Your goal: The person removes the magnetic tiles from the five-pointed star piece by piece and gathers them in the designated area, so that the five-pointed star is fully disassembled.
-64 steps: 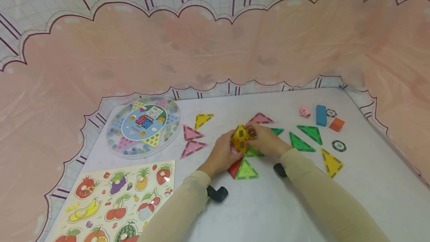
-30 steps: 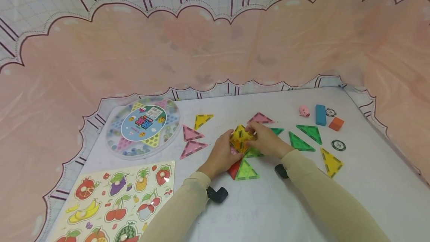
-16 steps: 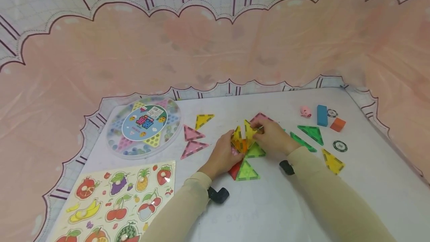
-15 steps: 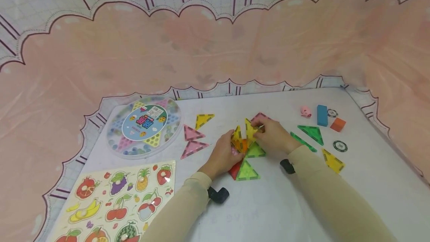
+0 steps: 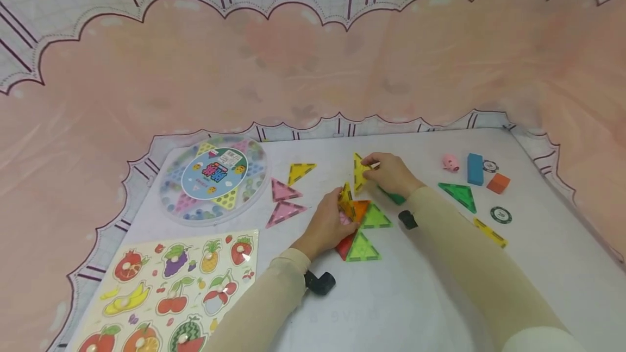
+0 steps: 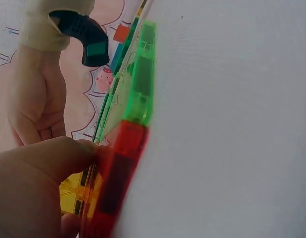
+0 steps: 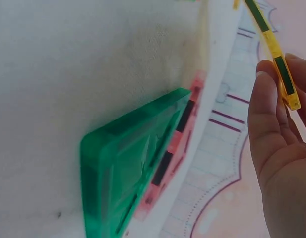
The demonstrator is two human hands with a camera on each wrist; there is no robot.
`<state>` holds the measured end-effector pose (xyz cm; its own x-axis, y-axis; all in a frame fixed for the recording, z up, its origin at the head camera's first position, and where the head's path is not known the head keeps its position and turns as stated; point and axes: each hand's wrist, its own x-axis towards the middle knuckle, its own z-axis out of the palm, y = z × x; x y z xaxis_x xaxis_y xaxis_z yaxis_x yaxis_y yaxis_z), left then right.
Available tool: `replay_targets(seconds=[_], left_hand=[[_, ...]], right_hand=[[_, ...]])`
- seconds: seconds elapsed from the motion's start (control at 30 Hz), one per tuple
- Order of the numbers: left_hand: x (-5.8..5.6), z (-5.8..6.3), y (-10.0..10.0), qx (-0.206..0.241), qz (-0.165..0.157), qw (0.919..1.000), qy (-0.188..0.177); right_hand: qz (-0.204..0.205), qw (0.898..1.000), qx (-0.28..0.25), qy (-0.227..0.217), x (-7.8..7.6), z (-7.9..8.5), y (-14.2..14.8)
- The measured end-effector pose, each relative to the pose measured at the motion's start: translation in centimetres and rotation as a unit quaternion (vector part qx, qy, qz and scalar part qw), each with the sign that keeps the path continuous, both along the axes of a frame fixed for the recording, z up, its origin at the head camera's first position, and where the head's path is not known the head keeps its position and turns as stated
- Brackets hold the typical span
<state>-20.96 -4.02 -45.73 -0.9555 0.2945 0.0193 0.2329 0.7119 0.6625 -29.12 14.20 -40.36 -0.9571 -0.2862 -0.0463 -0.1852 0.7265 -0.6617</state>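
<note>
In the head view my right hand (image 5: pixel 391 174) pinches a yellow triangular magnetic tile (image 5: pixel 360 173) between thumb and fingers, lifted apart from the tile cluster. My left hand (image 5: pixel 325 227) holds another yellow triangular tile (image 5: pixel 346 200) tilted up at the cluster's left side. The cluster includes an orange tile (image 5: pixel 361 209), a red tile (image 5: pixel 345 245) and two light green triangles (image 5: pixel 364 247), with a pink piece partly hidden by the left hand. The left wrist view shows the left thumb against the red tile (image 6: pixel 115 183). Below the right hand lies a dark green tile (image 7: pixel 138 153).
Two pink triangles (image 5: pixel 286 212) and a yellow triangle (image 5: pixel 300 171) lie left of the hands. Further left are a round game box (image 5: pixel 215 173) and a fruit puzzle board (image 5: pixel 195 281). At right are a green triangle (image 5: pixel 459 195), blue block (image 5: pixel 475 169), orange block (image 5: pixel 498 183), pink pig and round chips.
The two yellow tiles were together; my right hand has pulled one off and carried it up and away toward the back. The left hand stays at the cluster, and the orange tile shows more.
</note>
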Motion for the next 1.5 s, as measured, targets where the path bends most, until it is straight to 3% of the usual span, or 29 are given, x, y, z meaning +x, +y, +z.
replay_targets(seconds=[0.47, 0.87, 1.13, 1.5], left_hand=[[0.1, -0.1, -0.1, 0.003, 0.008, 0.9999, -0.013], [0.2, 0.1, -0.1, 0.005, 0.007, 0.9999, -0.01], [0.4, 0.2, 0.0, 0.001, 0.004, 0.9999, -0.01], [0.4, 0.4, -0.1, 0.001, 0.008, 0.9999, -0.015]], right_hand=[[-0.016, 0.999, 0.036, -0.036, -2.6, -1.4, -1.4], [-0.017, 0.998, 0.057, -0.009, -3.4, -1.9, -2.2], [0.006, 0.996, 0.089, 0.009, -2.6, -1.8, -1.7], [0.006, 1.0, 0.01, -0.018, 0.6, 0.0, 0.1]])
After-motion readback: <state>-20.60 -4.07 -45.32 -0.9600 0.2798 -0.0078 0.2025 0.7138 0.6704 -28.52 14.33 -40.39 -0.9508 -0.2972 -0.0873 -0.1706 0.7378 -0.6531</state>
